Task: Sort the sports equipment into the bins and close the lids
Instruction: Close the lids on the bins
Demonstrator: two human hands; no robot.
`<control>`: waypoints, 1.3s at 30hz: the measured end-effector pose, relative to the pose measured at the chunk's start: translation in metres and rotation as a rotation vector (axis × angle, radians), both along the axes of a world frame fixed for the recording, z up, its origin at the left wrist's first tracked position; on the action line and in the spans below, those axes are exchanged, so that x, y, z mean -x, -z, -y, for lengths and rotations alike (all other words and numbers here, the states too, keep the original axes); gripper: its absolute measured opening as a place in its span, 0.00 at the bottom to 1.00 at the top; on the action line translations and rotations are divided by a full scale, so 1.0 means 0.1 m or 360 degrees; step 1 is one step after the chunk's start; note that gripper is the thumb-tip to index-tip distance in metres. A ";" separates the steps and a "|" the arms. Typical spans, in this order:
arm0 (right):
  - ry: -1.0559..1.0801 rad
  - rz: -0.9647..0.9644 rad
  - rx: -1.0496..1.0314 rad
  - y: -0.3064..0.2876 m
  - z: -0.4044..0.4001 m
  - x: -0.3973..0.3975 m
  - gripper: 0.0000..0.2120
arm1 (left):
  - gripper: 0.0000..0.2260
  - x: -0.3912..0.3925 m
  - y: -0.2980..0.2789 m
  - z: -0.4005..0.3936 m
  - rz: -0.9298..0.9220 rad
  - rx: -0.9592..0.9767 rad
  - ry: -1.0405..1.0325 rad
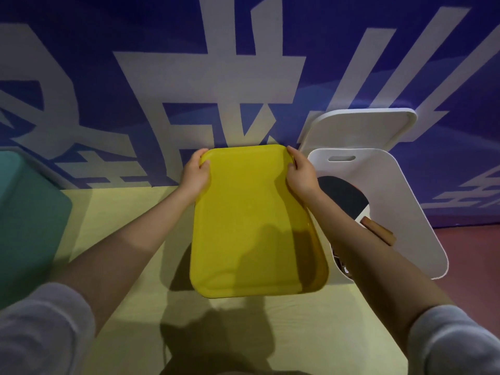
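Sports hall corner, purple lettered wall banner (167,85), reddish floor (470,255)

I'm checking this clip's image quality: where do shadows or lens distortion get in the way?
Head view: dark shadows of the person fall across the near end of the yellow lid and the floor below it; the wide lens bends the wall lettering and the white bin; both hands look sharp.

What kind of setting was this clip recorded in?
Probably a staged indoor sports or play area: a blue wall with large white lettering, a white bin holding a table-tennis paddle, and a pale yellow platform.
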State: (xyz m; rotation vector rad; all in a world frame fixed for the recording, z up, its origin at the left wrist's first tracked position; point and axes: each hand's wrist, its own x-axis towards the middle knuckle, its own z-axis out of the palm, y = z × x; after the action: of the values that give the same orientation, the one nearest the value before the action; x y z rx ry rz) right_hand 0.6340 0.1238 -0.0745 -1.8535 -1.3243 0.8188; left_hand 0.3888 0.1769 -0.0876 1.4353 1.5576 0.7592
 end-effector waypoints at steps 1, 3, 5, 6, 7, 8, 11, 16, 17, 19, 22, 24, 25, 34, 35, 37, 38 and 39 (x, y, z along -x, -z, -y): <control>-0.0025 -0.0021 0.0003 0.00 0.01 0.04 0.21 | 0.17 0.07 0.00 0.00 -0.0018 -0.0007 0.0001; -0.0085 -0.0036 0.0043 -0.02 0.00 0.11 0.21 | 0.17 0.17 0.00 0.02 -0.0047 -0.0025 -0.0032; -0.0140 0.0001 0.0104 -0.02 0.00 0.12 0.21 | 0.17 0.20 0.00 0.11 -0.0032 -0.0031 -0.0090; -0.0159 0.0015 0.0115 -0.02 0.01 0.12 0.21 | 0.17 0.18 0.00 0.16 -0.0019 -0.0039 -0.0119; -0.0168 0.0025 0.0113 -0.01 0.01 0.11 0.20 | 0.18 0.16 0.00 0.22 -0.0008 -0.0052 -0.0147; -0.0169 0.0040 0.0110 0.00 0.03 0.09 0.20 | 0.18 0.12 -0.01 0.28 0.0000 -0.0063 -0.0168; -0.0174 0.0101 0.0122 0.01 0.07 0.01 0.19 | 0.20 0.04 -0.02 0.41 -0.0009 -0.0103 -0.0190; -0.0249 0.0315 -0.0004 0.06 0.19 0.09 0.19 | 0.20 0.12 -0.01 0.48 -0.0129 -0.0157 -0.0142; -0.0233 0.0334 -0.0025 0.08 0.20 0.12 0.19 | 0.20 0.14 -0.02 0.47 -0.0133 -0.0140 -0.0141; -0.0212 0.0345 -0.0041 0.11 0.21 0.17 0.19 | 0.20 0.17 -0.02 0.47 -0.0151 -0.0130 -0.0145; -0.0224 0.0389 -0.0063 0.14 0.24 0.17 0.19 | 0.20 0.16 0.01 0.51 -0.0180 -0.0176 -0.0155; -0.0244 0.0454 -0.0061 0.18 0.23 0.17 0.19 | 0.20 0.16 0.03 0.51 -0.0221 -0.0215 -0.0155; -0.0257 0.0495 -0.0048 0.18 0.22 0.18 0.19 | 0.20 0.16 0.04 0.50 -0.0249 -0.0231 -0.0156; -0.0305 0.0538 0.0091 0.12 0.47 0.22 0.21 | 0.22 0.16 -0.02 0.68 -0.0202 -0.0126 -0.0157; -0.0330 0.0511 0.0089 0.11 0.63 0.22 0.22 | 0.23 0.17 -0.03 0.81 -0.0148 -0.0083 -0.0154; -0.0383 0.0457 0.0094 0.11 0.97 0.20 0.24 | 0.23 0.19 -0.03 1.18 0.0020 -0.0017 -0.0133; -0.0398 0.0429 0.0101 0.11 1.14 0.19 0.25 | 0.22 0.19 -0.04 1.40 0.0116 0.0001 -0.0126; -0.0411 0.0412 0.0110 0.12 1.28 0.18 0.25 | 0.21 0.18 -0.06 1.61 0.0214 0.0017 -0.0123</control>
State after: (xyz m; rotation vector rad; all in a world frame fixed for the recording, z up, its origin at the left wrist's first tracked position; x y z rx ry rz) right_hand 0.6163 -0.0046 -0.0861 -1.9168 -1.7455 0.7808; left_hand 0.3709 0.0161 -0.0816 1.2952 1.5186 0.8736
